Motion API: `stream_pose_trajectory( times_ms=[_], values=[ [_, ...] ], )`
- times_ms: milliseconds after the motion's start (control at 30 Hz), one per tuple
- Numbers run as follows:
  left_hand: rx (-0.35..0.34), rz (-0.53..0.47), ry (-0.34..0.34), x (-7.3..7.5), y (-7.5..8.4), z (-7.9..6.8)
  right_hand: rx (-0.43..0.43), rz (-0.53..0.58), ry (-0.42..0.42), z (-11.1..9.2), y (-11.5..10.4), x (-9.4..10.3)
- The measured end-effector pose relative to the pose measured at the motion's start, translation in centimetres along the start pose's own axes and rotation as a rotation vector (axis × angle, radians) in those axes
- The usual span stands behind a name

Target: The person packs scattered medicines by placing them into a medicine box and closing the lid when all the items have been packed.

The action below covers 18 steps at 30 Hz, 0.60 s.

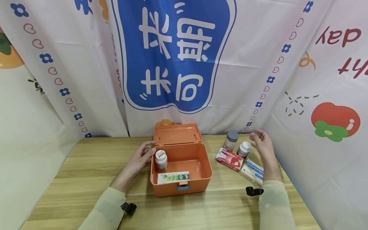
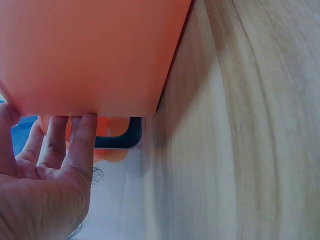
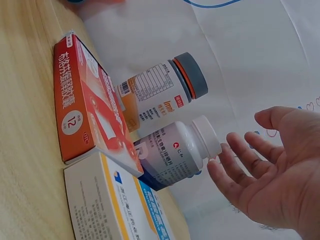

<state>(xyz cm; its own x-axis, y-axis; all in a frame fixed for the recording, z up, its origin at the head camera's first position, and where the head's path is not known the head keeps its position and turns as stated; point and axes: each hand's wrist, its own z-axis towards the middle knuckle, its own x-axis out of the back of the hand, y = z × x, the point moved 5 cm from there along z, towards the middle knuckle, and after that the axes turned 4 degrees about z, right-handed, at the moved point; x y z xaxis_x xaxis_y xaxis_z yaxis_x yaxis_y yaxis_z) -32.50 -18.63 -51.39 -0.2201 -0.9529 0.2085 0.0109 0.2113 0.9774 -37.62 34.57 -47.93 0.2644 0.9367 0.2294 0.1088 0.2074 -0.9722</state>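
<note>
An orange lidded box (image 1: 181, 190) stands on the table with its lid (image 1: 178, 134) tipped back. In it, a white bottle (image 1: 162, 164) stands upright at the left, and a white-and-green carton (image 1: 173, 177) lies along the front wall. My left hand (image 1: 141, 158) touches the box's back left corner; in the left wrist view its fingertips (image 2: 89, 120) meet the orange wall. Beside a white-capped bottle (image 3: 172, 152) my right hand (image 3: 277, 175) holds nothing, its fingers loosely spread. A grey-capped bottle (image 3: 155, 90) stands just behind that one.
In front of the two bottles lie a red carton (image 1: 230, 158) and a white-and-blue carton (image 1: 252, 172), to the box's right. A blue latch (image 1: 183, 187) sits on the box front. Printed cloth (image 1: 247, 80) hangs behind the wooden table (image 1: 95, 179).
</note>
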Motion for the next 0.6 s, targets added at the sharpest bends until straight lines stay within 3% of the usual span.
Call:
stream_pose_trajectory(
  times_ms=[600],
  values=[
    [0.009, -0.006, -0.012, 0.0, 0.0, -0.1, -0.123, -0.143, -0.208, -0.1, 2.4, -1.0]
  ],
)
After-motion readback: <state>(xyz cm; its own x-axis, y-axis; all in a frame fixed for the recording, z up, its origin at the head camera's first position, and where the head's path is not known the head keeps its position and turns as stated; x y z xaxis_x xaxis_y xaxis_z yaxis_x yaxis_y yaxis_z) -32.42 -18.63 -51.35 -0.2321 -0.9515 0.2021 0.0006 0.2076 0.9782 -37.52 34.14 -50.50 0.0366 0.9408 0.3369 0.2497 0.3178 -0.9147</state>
